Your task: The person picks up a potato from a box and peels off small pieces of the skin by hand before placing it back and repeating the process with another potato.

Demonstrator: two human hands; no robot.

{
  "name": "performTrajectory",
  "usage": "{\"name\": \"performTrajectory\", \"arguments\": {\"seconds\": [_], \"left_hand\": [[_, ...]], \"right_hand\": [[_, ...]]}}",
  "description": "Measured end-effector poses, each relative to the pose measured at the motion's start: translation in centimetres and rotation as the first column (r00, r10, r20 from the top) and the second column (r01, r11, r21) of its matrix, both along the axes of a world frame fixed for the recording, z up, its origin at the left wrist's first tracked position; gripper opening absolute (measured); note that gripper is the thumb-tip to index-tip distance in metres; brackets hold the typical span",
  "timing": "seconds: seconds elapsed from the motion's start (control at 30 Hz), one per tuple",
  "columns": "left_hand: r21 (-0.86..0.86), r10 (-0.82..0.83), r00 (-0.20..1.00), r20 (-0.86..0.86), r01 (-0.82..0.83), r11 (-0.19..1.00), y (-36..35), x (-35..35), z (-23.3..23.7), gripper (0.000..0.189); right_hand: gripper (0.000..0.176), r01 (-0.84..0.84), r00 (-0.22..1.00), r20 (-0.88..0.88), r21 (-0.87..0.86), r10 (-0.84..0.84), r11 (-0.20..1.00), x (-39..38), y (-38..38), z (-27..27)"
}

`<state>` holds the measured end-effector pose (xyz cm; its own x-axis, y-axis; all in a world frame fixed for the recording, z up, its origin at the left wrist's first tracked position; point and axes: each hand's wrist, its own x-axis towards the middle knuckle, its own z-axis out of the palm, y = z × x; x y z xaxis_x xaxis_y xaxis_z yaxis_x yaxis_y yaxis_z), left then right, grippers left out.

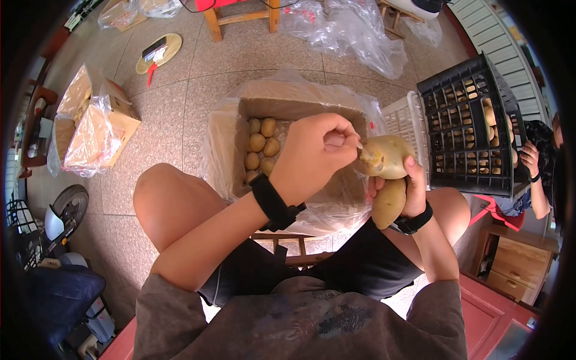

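My right hand [415,191] holds two potatoes over the right side of an open cardboard box. The larger upper potato [393,155] has a rough yellow-brown patch at its left end; a smaller potato [390,204] hangs below it. Close to that patch, my left hand [318,150] is closed in a pinch, fingertips at the larger potato. Whatever may be between those fingertips is too small to make out. Below my hands, the plastic-lined cardboard box [300,107] has several potatoes [257,143] lined up along its left side. My left forearm hides part of the box.
At the right, a black crate [462,129] of potatoes stands against a white basket [405,114]; another person's hand [530,159] touches the crate. A second box [99,123] sits at the left. Plastic sheeting [342,30] and a round woven fan [159,53] lie on the floor.
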<state>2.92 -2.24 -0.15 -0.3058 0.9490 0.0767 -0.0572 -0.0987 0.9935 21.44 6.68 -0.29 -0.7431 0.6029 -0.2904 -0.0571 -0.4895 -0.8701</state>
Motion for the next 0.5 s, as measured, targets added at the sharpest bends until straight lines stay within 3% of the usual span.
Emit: {"name": "performTrajectory", "arguments": {"seconds": [0.03,0.07,0.13,0.17,0.23,0.27,0.3,0.33,0.43,0.5], "left_hand": [[-0.049,-0.001,0.990,0.140,0.008,0.999,0.0,-0.1,0.0,0.007],[-0.049,-0.001,0.990,0.140,0.008,0.999,0.0,-0.1,0.0,0.007],[-0.068,0.028,0.879,0.476,0.005,0.998,0.0,-0.3,0.8,0.010],[-0.068,0.027,0.879,0.476,0.006,0.998,-0.1,-0.4,0.9,0.010],[-0.009,0.076,0.959,0.271,-0.077,0.997,-0.2,-0.5,1.1,0.011],[-0.009,0.076,0.959,0.272,-0.077,0.997,-0.4,-0.8,1.0,0.011],[0.024,0.038,0.999,0.005,-0.038,0.999,-0.6,-1.1,0.9,0.011],[0.045,0.004,0.965,-0.263,0.008,0.999,-0.7,-1.3,0.8,0.014],[-0.035,0.040,0.928,-0.370,-0.057,0.998,-0.8,-0.5,1.2,0.013],[0.040,0.085,0.910,-0.406,-0.075,0.996,-0.7,-0.4,0.9,0.009]], "right_hand": [[0.066,0.021,1.000,0.007,0.035,-0.021,0.999,-0.1,-0.1,0.1],[0.066,0.021,1.000,0.007,0.035,-0.021,0.999,-0.2,-0.1,0.2],[0.063,0.049,0.997,-0.057,0.035,-0.047,0.998,-0.5,-0.1,0.4],[0.063,0.049,0.997,-0.057,0.035,-0.047,0.998,-0.4,0.1,0.3],[0.066,0.042,0.993,-0.114,-0.021,-0.044,0.999,0.0,0.6,0.1],[0.066,0.042,0.993,-0.113,-0.020,-0.044,0.999,0.0,0.6,0.2],[0.067,0.051,0.992,-0.117,-0.043,-0.055,0.998,-0.2,0.6,0.5],[0.068,0.059,0.991,-0.120,-0.066,-0.067,0.996,-0.3,0.6,0.6],[0.070,0.065,0.989,-0.127,-0.074,-0.074,0.995,-0.3,0.9,0.5],[0.069,0.084,0.989,-0.117,-0.072,-0.092,0.994,-0.5,0.6,0.6]]}}
